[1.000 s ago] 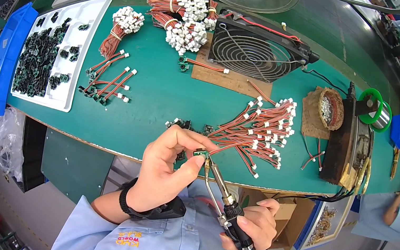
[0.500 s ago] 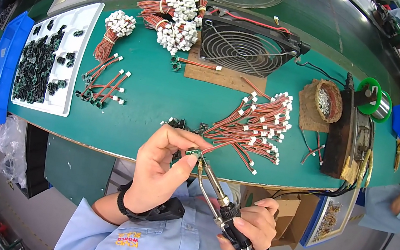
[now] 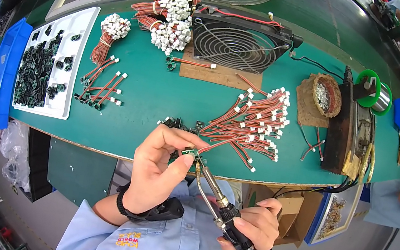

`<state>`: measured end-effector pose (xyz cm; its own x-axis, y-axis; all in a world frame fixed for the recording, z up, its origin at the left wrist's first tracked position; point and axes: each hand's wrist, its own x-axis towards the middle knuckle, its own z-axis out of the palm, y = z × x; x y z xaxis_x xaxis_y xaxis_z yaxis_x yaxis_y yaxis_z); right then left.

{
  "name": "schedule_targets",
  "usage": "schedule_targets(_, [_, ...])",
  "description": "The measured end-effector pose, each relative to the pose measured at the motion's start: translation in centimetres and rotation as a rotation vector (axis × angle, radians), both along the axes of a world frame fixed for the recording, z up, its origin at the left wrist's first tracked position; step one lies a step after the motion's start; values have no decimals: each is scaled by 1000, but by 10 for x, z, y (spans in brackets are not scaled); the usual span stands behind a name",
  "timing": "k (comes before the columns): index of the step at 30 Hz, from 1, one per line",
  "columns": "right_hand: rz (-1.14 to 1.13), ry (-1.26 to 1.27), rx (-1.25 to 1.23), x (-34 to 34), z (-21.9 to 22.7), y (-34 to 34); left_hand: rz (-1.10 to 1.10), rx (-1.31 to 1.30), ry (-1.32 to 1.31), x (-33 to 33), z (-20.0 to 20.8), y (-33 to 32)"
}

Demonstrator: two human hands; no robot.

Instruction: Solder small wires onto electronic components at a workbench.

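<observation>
Between thumb and fingers, my left hand (image 3: 162,158) pinches a small green circuit board (image 3: 189,151) with red and black wires running off it to the right. My right hand (image 3: 258,226) is wrapped round the black handle of a soldering iron (image 3: 221,201), which has a thin metal tube along its shaft. The iron's tip meets the board's edge where the wires are; whether it touches cannot be made out. Just beyond the board lies a spread of wire leads (image 3: 260,119) with white connectors. Some dark boards (image 3: 179,123) lie partly hidden behind my left fingers.
A black fan (image 3: 241,44) stands at the back. On the left is a white tray (image 3: 72,75) of small boards beside a blue bin (image 3: 6,69). Bundled wires (image 3: 115,29) lie nearby. On the right are a round tip-cleaning pot (image 3: 327,96) and a solder spool (image 3: 374,92).
The view has shifted slightly, so the bench items sit a little differently in the picture. Both hands keep their grips, with the iron's tip still at the board.
</observation>
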<state>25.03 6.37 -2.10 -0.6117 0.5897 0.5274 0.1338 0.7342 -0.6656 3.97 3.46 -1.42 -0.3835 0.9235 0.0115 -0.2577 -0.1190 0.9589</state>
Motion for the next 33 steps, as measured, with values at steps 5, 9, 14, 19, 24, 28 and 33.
schedule_targets(5, [15,2,-18,10,8,7,-43,6,-82,-7,-3,-2])
schedule_targets(9, [-461,232,-37,17,-22,16,-187,-39,-320,-16,2,-6])
schedule_targets(14, [-861,6,-133,12,-32,70,-232,-141,-427,-10,15,-7])
schedule_targets(19, [-817,166,-271,7,-36,69,-288,-132,-490,-10,18,-6])
schedule_targets(24, [-777,247,-311,3,-27,47,-327,-120,-489,-11,16,-6])
schedule_targets(28, [-734,259,-292,8,-17,35,-344,-106,-468,-10,17,-6])
schedule_targets(33, [-709,231,-196,3,-7,29,-371,-120,-462,-12,16,-8])
